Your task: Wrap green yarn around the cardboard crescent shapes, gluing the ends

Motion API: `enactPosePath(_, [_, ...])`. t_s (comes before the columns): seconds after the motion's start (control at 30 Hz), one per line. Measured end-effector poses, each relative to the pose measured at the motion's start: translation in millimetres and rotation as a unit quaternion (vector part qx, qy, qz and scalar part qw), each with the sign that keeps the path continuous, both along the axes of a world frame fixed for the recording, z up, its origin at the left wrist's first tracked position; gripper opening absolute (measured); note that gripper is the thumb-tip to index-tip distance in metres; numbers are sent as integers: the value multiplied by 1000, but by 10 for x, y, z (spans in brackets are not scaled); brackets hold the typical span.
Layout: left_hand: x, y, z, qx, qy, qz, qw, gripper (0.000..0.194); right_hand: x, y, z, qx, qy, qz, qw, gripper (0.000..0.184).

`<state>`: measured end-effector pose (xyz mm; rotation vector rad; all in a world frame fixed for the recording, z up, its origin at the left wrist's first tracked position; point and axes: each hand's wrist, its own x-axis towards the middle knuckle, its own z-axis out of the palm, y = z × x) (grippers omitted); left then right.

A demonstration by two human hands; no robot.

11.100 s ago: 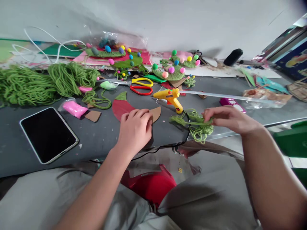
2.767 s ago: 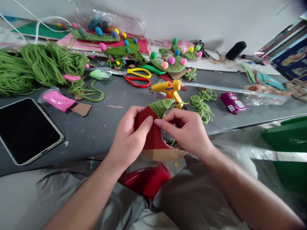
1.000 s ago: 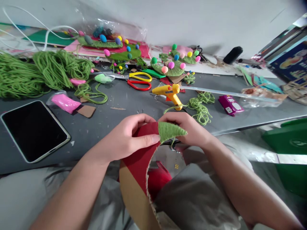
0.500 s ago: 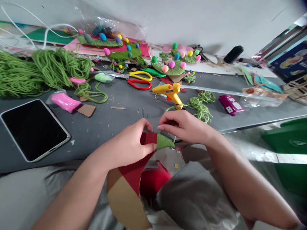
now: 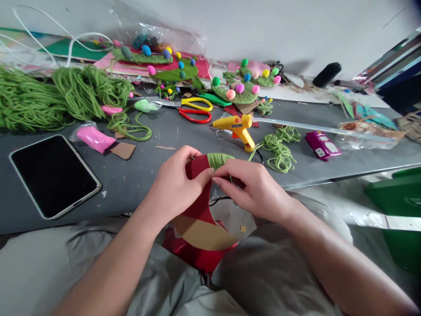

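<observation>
A curved, crescent-like cardboard piece (image 5: 201, 206) is held up over my lap, red in the upper part and bare brown lower down. Green yarn (image 5: 219, 159) is wound around its upper tip. My left hand (image 5: 179, 184) is closed on the red part, thumb in front and fingers behind. Just below the wound tip, my right hand (image 5: 251, 186) pinches at the cardboard's inner edge, with a strand of the yarn apparently between thumb and fingers. That strand leads back to a loose tangle of green yarn (image 5: 278, 151) on the table.
A yellow glue gun (image 5: 235, 127) lies beyond my hands, near scissors (image 5: 196, 115). To the left are a tablet-like device (image 5: 55, 175), a pink packet (image 5: 95, 138) and thick yarn hanks (image 5: 92, 94). A purple packet (image 5: 322, 145) lies right; yarn-wrapped shapes with pompoms (image 5: 241, 93) sit behind.
Since half a second ago, the cardboard has swung so its brown end points right. My right hand has come round from behind to the front, meeting my left thumb at the inner edge.
</observation>
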<state>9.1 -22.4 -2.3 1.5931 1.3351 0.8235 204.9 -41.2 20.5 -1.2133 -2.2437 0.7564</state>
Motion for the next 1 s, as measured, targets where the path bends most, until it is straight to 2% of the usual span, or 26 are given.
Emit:
enactPosePath(0.2, [21, 17, 25, -23, -96, 56, 994, 28, -15, -11, -31, 0, 30, -59, 998, 13])
enactPosePath(0.33, [24, 17, 31, -50, -144, 53, 987, 33, -19, -8, -40, -34, 67, -77, 994, 15])
enactPosePath(0.57, [13, 16, 29, -56, -153, 54, 985, 35, -21, -9, -15, -94, 111, -94, 985, 17])
enactPosePath(0.73, [-15, 24, 16, -63, -197, 28, 978, 33, 51, 57, 2, -150, 158, -56, 974, 18])
enactPosePath(0.8, [-26, 28, 35, -79, -231, 10, 970, 33, 95, 99, -21, -139, 169, -30, 975, 16])
enactPosePath(0.87, [-39, 30, 70, -107, -264, -18, 958, 32, 136, 138, -58, -97, 158, -7, 983, 12])
enactPosePath(1.0, [-71, 17, 147, -152, -259, -85, 950, 30, 202, 185, -122, -3, 77, 21, 997, 20])
